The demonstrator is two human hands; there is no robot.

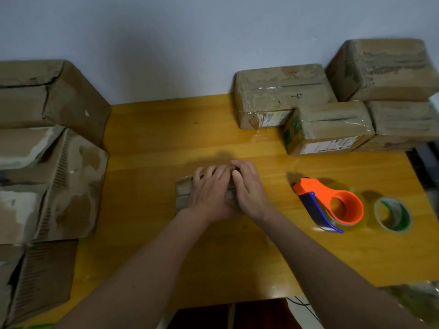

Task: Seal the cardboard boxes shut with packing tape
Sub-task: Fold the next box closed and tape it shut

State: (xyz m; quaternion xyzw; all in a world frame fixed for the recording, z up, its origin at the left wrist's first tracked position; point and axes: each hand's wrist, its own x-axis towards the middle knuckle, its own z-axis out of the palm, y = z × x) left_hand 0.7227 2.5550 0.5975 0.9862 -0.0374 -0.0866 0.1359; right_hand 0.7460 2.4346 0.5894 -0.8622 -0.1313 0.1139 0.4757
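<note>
Here both hands, left hand [209, 188] and right hand [247, 186], press flat, grip holding nothing, on the small brown cardboard box [184, 193] left of the orange tape dispenser [332, 205]. Reaching for it one-handed could let the flaps spring open.

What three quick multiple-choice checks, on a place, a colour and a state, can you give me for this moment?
1. Where does the tape dispenser lie from the small box?
A left
B right
C on top

2. What colour is the dispenser's body?
A orange
B yellow
C white

3. What are the left hand and right hand doing?
A holding the dispenser
B hanging idle
C resting on the small box

Key: 1 B, it lies on the table right of the box. 2 A, orange with a blue handle. 3 C, both hands cover the box.
</note>
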